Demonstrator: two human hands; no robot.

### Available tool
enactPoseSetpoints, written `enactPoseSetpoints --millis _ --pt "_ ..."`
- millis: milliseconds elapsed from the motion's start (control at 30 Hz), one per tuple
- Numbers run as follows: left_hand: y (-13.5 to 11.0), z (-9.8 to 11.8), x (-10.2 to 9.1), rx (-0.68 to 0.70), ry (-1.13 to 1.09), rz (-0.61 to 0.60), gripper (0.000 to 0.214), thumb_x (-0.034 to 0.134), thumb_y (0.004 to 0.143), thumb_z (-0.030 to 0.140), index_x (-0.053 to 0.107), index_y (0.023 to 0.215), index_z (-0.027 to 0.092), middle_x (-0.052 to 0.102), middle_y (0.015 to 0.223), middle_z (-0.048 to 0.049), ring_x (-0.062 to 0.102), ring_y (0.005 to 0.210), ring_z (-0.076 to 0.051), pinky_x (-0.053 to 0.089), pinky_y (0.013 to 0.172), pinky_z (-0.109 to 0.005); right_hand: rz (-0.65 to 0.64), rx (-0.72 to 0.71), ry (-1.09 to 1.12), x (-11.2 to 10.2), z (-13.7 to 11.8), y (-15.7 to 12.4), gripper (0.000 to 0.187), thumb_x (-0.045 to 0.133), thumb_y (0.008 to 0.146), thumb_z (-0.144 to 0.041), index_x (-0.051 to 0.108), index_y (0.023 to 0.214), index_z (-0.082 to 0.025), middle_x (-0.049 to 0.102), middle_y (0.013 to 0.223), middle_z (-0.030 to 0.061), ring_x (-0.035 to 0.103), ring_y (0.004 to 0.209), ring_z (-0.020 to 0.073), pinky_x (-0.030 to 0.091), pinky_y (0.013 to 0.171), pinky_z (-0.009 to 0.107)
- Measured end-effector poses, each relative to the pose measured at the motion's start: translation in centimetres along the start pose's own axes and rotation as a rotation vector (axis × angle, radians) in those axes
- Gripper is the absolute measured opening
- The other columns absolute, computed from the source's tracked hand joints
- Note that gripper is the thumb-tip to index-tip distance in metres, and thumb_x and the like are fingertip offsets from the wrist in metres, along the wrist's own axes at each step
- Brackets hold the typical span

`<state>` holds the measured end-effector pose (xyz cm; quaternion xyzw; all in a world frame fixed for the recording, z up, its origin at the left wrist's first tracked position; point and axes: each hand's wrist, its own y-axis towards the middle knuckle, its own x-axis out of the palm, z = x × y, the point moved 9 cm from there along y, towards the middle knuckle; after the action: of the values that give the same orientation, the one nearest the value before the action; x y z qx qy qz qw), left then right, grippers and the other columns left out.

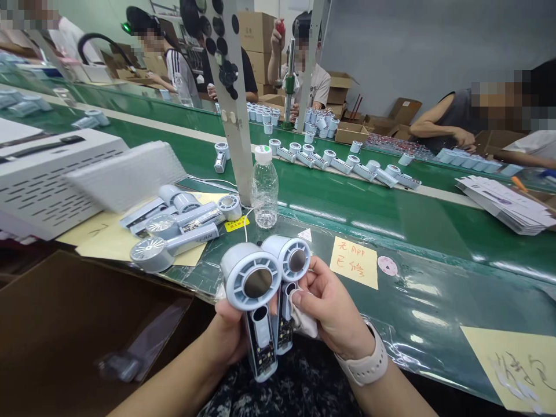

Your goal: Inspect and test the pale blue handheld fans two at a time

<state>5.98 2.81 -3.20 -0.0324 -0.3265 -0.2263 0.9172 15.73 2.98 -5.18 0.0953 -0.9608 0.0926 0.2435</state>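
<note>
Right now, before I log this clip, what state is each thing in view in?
Left hand: closed around the handles of both fans.
Right hand: pinching the cloth against a fan handle.
Two fans: held upright, circuit boards showing in the handles.
White cloth: bunched between the right hand's fingers and a handle.
Water bottle: upright, capped.
Fans on yellow paper: lying in a loose pile.
Paper stack: fanned slightly, lying on the belt's edge.

Cream sport watch (pixel 364 360) on R wrist (pixel 345 339) (dark mottled clothes (pixel 282 388) below).
</note>
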Motion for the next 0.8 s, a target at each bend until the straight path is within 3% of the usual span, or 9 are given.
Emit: enactPoseSetpoints --millis 167,333,400,467,633,733,800 --pt "0.3 0.5 0.2 0.002 -0.126 0.011 0.064 0.068 0.06 0.079 0.073 0.066 0.015 0.06 0.054 -0.0035 0.054 0.05 -0.015 0.044 0.046 -0.025 -0.06 0.083 0.129 0.6 1.5 -0.4 0.048 0.089 0.065 -0.031 0.047 0.088 -0.024 0.051 0.062 -0.0108 0.046 0.048 0.0067 0.041 0.049 0.019" --pt "0.8 1.5 -0.2 0.01 -0.249 0.076 0.063 0.068 0.057 0.08 0.07 0.06 0.017 0.075 0.093 -0.013 0.068 0.087 -0.028 0.058 0.073 -0.034 -0.253 0.207 0.171 1.4 3.7 -2.1 0.052 0.092 0.061 -0.026 0.05 0.091 -0.022 0.055 0.064 -0.0099 0.046 0.05 0.005 0.037 0.049 0.016" --pt "1.1 1.7 -0.7 0.001 -0.263 0.119 0.062 0.071 0.057 0.078 0.069 0.058 0.016 0.075 0.099 -0.0145 0.067 0.094 -0.027 0.057 0.081 -0.033 -0.314 0.275 0.107 0.9 4.2 -2.9 0.05 0.093 0.059 -0.024 0.053 0.09 -0.02 0.055 0.066 -0.0087 0.044 0.052 0.0044 0.034 0.049 0.015" --pt "1.3 1.6 -0.9 -0.027 -0.296 0.127 0.06 0.073 0.056 0.076 0.068 0.057 0.016 0.075 0.097 -0.0146 0.068 0.092 -0.026 0.057 0.081 -0.034 -0.274 0.281 0.037 -0.6 3.8 -3.3 0.046 0.092 0.061 -0.025 0.055 0.087 -0.019 0.056 0.068 -0.0068 0.044 0.055 0.0045 0.032 0.049 0.015" --pt "1.4 0.7 -1.1 -0.064 -0.408 0.1 0.056 0.073 0.061 0.072 0.068 0.061 0.017 0.075 0.098 -0.0133 0.069 0.092 -0.025 0.057 0.084 -0.036 -0.07 0.151 -0.007 -2.6 1.3 -3.0 0.035 0.088 0.069 -0.031 0.056 0.077 -0.019 0.054 0.065 -0.0058 0.043 0.053 0.0061 0.034 0.048 0.017" --pt "1.3 0.3 -0.1 -0.069 -0.428 0.058 0.057 0.071 0.063 0.073 0.068 0.061 0.017 0.076 0.095 -0.013 0.069 0.099 -0.029 0.055 0.092 -0.041 0.032 -0.037 -0.033 -1.4 -0.8 -2.3 0.028 0.084 0.074 -0.034 0.059 0.076 -0.021 0.055 0.066 -0.0047 0.048 0.055 0.009 0.039 0.05 0.02" --pt "1.3 0.2 0.6 -0.066 -0.435 0.053 0.058 0.069 0.063 0.075 0.067 0.059 0.018 0.076 0.091 -0.0117 0.069 0.1 -0.032 0.054 0.094 -0.045 0.057 -0.217 -0.13 0.2 -2.5 -2.1 0.02 0.08 0.077 -0.034 0.064 0.078 -0.023 0.06 0.074 -0.0017 0.057 0.066 0.0141 0.049 0.063 0.028"
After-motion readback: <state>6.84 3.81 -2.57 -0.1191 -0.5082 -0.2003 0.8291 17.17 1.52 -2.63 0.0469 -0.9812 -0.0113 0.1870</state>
